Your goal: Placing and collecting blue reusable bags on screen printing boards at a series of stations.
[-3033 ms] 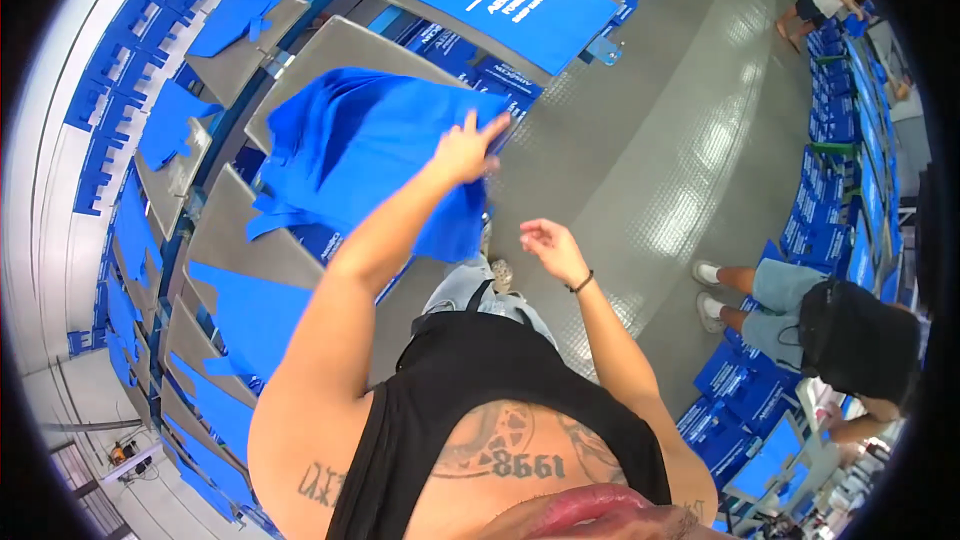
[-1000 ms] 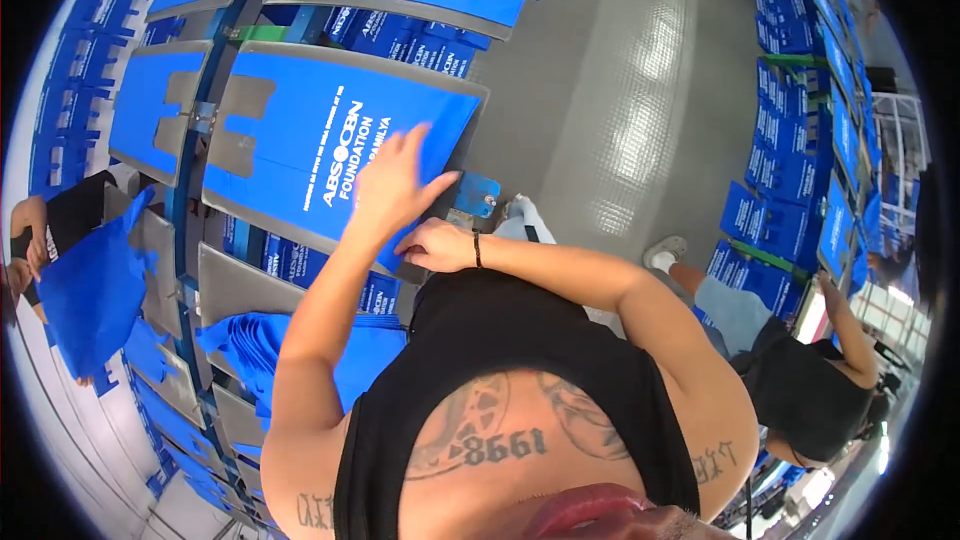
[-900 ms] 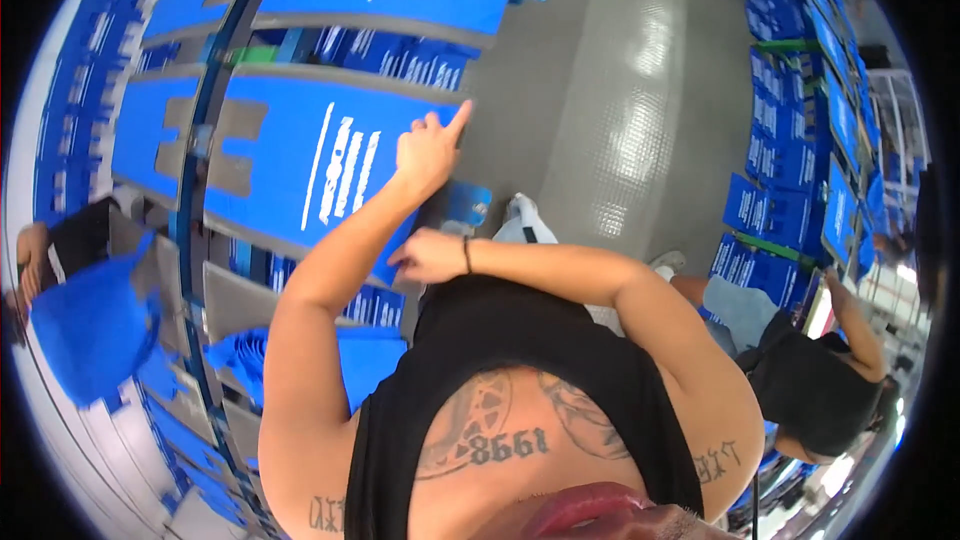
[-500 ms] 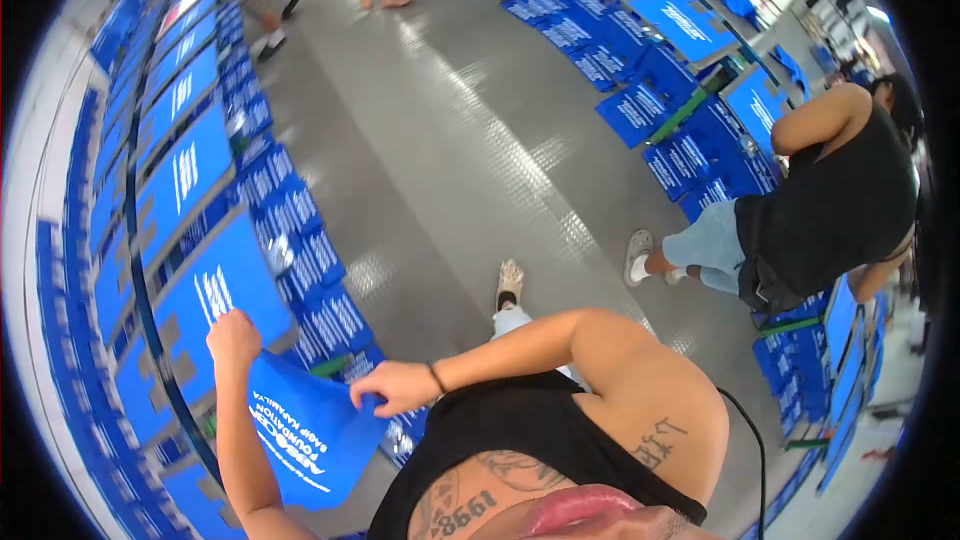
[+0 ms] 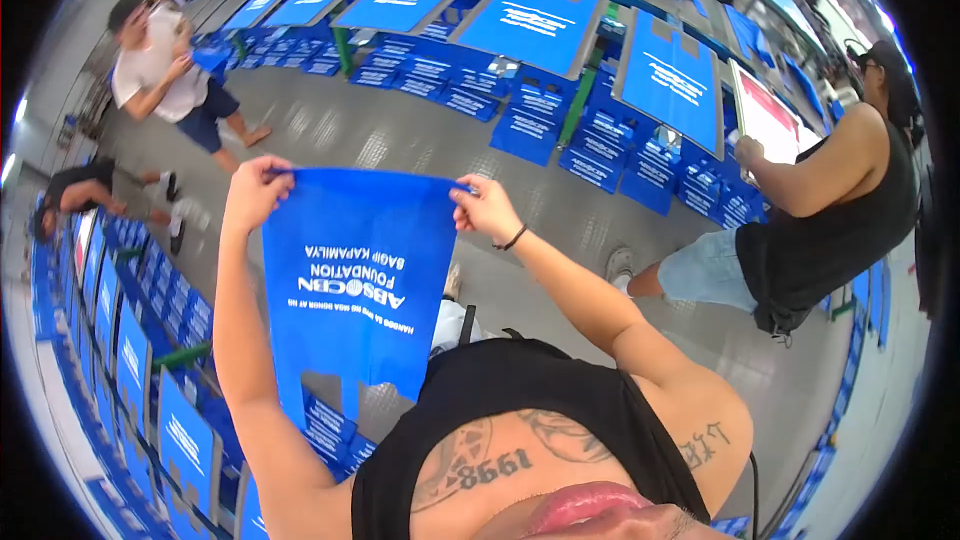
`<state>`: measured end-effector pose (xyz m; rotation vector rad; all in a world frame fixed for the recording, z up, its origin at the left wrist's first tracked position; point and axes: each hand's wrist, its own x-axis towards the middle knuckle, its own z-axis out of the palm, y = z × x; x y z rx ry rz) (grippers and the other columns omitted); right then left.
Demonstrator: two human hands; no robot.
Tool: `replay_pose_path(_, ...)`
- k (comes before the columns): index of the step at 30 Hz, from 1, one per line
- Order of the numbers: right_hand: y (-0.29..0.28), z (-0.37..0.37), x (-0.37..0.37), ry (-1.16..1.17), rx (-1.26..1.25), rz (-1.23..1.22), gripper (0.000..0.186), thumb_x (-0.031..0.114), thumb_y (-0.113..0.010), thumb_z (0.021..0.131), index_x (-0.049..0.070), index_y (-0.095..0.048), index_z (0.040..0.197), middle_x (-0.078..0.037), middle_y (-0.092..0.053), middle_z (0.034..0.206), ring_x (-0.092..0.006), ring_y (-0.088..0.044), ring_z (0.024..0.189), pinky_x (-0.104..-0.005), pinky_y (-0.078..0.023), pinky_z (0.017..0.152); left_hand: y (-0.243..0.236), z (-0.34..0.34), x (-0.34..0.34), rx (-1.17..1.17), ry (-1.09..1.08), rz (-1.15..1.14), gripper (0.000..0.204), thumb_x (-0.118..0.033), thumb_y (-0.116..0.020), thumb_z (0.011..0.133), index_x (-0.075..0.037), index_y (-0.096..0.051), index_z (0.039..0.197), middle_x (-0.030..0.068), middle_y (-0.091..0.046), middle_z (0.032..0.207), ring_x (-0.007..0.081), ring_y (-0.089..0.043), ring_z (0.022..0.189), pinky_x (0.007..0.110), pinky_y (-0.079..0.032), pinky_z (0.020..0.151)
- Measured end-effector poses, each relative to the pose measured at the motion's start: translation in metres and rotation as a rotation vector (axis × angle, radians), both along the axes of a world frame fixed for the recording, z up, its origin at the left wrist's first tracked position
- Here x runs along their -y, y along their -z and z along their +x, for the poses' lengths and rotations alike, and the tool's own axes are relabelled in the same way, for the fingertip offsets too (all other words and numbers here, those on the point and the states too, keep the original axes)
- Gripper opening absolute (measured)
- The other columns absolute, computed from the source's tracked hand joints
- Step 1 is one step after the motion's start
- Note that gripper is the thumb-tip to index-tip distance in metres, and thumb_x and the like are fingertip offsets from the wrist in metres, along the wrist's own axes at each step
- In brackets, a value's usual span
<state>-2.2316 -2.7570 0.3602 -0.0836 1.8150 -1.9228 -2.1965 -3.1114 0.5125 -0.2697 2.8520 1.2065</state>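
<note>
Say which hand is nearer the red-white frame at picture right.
Right. The right hand holds the blue bag by its right upper corner, lower-left of the red-white frame and apart from it; the left hand holds the left upper corner, farther away.

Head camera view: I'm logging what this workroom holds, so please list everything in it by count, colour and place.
Held bag: one, blue with white print, stretched between both hands
Flat printed bags: many, blue and white, rows across the top and lower left
Lower bags: many, blue, rows below the flat ones
Posts: several, green, among the rows
Floor: one, grey, centre
Co-workers: three clear, one in white upper left, one in black left, another in black right; farther ones indistinct
Wristband: one, dark, right wrist
Left hand: one, bag's upper left corner
Right hand: one, bag's upper right corner
</note>
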Motion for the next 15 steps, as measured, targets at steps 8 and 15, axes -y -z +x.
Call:
replay_pose_path(8,-0.032,-0.183,-0.09,0.678,-0.115,-0.368,0.023,0.011,-0.053,0.097,0.003,-0.054,0.119,-0.015,-0.067,0.105,-0.0219,-0.068,0.093,-0.0317,-0.057,0.075,-0.011,-0.291,-0.123,-0.241,0.216,0.407,0.013,-0.008,-0.066,0.088,-0.001,-0.065,0.099,0.0092,-0.07,0.086,0.0134,-0.067,0.072,0.024,-0.053,0.06)
replay_pose_path(15,-0.141,-0.403,-0.253,0.775,-0.761,-0.021,0.028,0.003,-0.044,0.099,-0.001,-0.055,0.124,-0.016,-0.065,0.115,-0.0243,-0.065,0.102,-0.0349,-0.056,0.086,-0.065,-0.563,-0.262,-0.431,0.466,0.67,0.022,-0.01,-0.063,0.092,0.001,-0.061,0.111,0.0139,-0.07,0.099,0.0191,-0.068,0.09,0.03,-0.056,0.076)
